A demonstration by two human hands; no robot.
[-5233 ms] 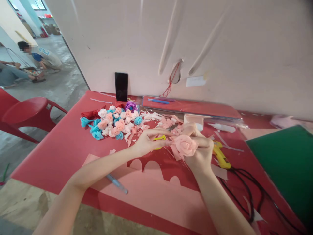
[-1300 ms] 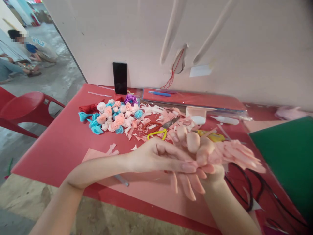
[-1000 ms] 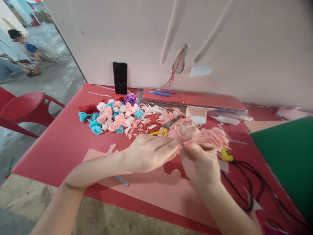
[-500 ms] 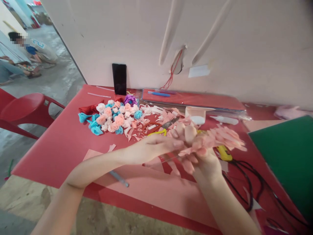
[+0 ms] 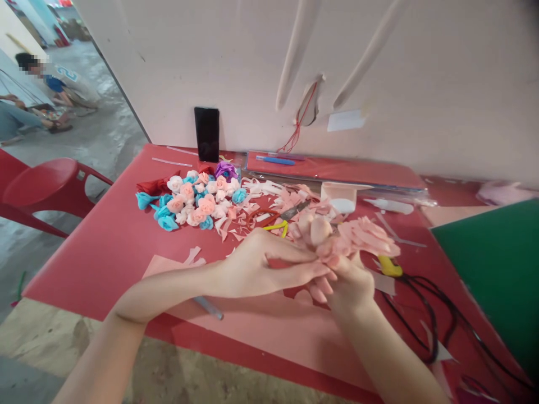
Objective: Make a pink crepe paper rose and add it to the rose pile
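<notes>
A large pink paper flower (image 5: 367, 237) points to the right above the table, its layered petals spread. My right hand (image 5: 350, 280) is closed around the base of this flower. From the left, my left hand (image 5: 263, 264) reaches across, its thumb and fingers pinched together at the flower's base; the exact grip is partly hidden. Beyond my hands lie pink paper scraps (image 5: 295, 196), dark-bladed scissors (image 5: 293, 211) and a yellow-handled tool (image 5: 278, 226). Beneath my forearms is a pink paper sheet (image 5: 269, 325).
Small paper roses (image 5: 189, 202) in pink, white and blue are heaped at the left. A black phone (image 5: 207, 134) leans on the wall. Right of my hands are a yellow glue gun (image 5: 391, 266), its black cable (image 5: 432, 320) and a green board (image 5: 492, 269). A red chair (image 5: 46, 188) stands left.
The flower has turned and shifted slightly left in my right hand. My left hand's fingers, stretched out before, have closed into a pinch at its base.
</notes>
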